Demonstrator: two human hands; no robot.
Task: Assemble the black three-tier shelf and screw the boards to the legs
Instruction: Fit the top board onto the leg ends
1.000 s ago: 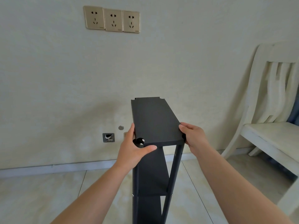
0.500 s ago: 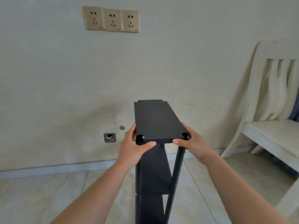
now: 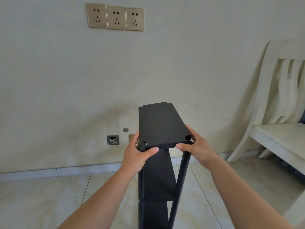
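My left hand (image 3: 138,154) and right hand (image 3: 195,147) pinch the top board (image 3: 160,124); it looks stiff, light; near corners hold best.

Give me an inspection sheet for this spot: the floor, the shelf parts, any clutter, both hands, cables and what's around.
Surface: glossy cream tiled floor; the shelf stands on it.
Job's things: flat black top board sits over two round black legs, its near corner notches at the leg tops; lower black boards already fixed between the legs.
Clutter: nothing seen.
Grippers: left hand grips the board's near left corner; right hand grips the near right corner.
Cables: nothing seen.
Surroundings: cream wall with three gold sockets, an open wall box, white wooden chair at right.
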